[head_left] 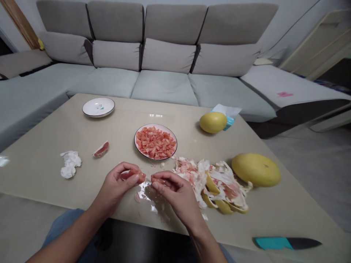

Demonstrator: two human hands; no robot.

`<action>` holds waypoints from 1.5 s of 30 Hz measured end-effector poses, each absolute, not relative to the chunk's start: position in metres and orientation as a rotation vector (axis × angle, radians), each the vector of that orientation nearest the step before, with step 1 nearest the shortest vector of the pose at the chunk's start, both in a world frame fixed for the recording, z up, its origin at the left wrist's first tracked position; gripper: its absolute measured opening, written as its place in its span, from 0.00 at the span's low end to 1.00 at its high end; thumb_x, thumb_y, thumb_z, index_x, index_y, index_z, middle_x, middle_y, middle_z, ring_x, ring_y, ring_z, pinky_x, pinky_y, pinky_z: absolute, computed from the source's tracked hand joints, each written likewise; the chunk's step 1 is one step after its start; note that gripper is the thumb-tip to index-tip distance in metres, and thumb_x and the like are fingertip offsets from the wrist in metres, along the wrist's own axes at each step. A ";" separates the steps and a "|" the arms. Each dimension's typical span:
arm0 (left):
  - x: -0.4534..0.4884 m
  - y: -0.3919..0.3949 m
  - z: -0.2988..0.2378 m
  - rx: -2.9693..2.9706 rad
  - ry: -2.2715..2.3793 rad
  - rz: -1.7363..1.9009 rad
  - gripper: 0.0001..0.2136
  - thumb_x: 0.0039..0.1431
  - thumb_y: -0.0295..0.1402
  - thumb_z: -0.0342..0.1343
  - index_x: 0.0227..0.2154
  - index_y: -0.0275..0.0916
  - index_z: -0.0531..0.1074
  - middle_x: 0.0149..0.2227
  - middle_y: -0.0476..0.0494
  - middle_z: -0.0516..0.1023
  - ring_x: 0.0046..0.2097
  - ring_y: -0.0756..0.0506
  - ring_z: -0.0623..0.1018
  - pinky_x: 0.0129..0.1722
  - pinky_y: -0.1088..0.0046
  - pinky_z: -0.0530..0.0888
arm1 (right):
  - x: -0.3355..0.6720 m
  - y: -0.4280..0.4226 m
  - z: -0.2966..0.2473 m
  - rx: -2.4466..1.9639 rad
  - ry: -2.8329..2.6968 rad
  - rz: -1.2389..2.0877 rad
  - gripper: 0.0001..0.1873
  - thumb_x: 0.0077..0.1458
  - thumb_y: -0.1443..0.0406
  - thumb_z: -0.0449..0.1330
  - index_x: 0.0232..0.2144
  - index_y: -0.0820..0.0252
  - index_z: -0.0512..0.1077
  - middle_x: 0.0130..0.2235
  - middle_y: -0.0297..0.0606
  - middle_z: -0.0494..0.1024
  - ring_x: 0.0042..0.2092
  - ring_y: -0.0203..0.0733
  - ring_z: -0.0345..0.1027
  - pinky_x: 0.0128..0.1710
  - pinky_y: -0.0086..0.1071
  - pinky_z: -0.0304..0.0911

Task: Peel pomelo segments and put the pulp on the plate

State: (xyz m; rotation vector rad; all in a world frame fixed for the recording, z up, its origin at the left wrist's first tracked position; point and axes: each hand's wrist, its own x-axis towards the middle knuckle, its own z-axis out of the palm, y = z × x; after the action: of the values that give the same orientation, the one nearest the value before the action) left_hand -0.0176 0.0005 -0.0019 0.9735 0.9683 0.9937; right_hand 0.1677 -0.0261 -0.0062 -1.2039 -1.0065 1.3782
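Pomelo segment [133, 175], pulpy, pink, pinched in left hand [115, 186] fingers; right hand [171, 193] fingers grip torn piece [158, 179].

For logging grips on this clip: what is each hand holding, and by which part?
The left hand pinches a pink fruit piece, the right hand another pink fruit piece, each between thumb and fingertips; the fingers hide exactly where.
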 end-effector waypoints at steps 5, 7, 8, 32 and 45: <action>-0.017 0.000 0.000 0.963 0.901 0.896 0.12 0.55 0.35 0.63 0.40 0.40 0.72 0.37 0.48 0.78 0.36 0.50 0.77 0.40 0.75 0.72 | 0.172 -0.026 -0.008 -1.140 -0.949 1.451 0.15 0.45 0.61 0.71 0.37 0.54 0.79 0.38 0.38 0.83 0.40 0.42 0.77 0.41 0.32 0.72; -0.017 0.000 -0.001 1.009 0.878 0.815 0.11 0.56 0.37 0.62 0.39 0.39 0.73 0.33 0.48 0.78 0.33 0.50 0.76 0.37 0.75 0.72 | 0.171 -0.026 -0.009 -1.119 -0.947 1.464 0.18 0.45 0.61 0.71 0.40 0.55 0.77 0.39 0.39 0.83 0.42 0.44 0.77 0.42 0.35 0.72; -0.016 0.000 -0.002 1.034 0.876 0.776 0.10 0.57 0.39 0.60 0.37 0.37 0.73 0.29 0.48 0.78 0.32 0.50 0.76 0.35 0.75 0.71 | 0.171 -0.026 -0.009 -1.115 -0.954 1.461 0.19 0.46 0.61 0.71 0.42 0.55 0.76 0.40 0.39 0.83 0.43 0.45 0.77 0.43 0.36 0.72; -0.011 0.001 -0.011 1.213 1.112 0.759 0.13 0.48 0.38 0.66 0.35 0.38 0.77 0.30 0.46 0.79 0.32 0.47 0.77 0.31 0.74 0.73 | 0.163 -0.028 -0.006 -1.228 -1.267 1.234 0.09 0.52 0.59 0.65 0.34 0.57 0.78 0.36 0.38 0.80 0.37 0.42 0.74 0.36 0.31 0.69; -0.011 0.003 -0.012 1.190 1.062 0.743 0.12 0.51 0.39 0.64 0.35 0.37 0.78 0.33 0.43 0.83 0.34 0.44 0.80 0.34 0.72 0.74 | 0.164 -0.026 -0.012 -1.157 -0.895 1.543 0.17 0.45 0.55 0.71 0.35 0.58 0.78 0.28 0.35 0.80 0.30 0.38 0.74 0.35 0.32 0.69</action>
State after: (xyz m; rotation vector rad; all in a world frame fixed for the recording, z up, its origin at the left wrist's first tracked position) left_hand -0.0112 0.0031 -0.0116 1.1899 1.0620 0.7429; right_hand 0.1642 -0.0259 -0.0116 -1.1567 -0.8947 1.5428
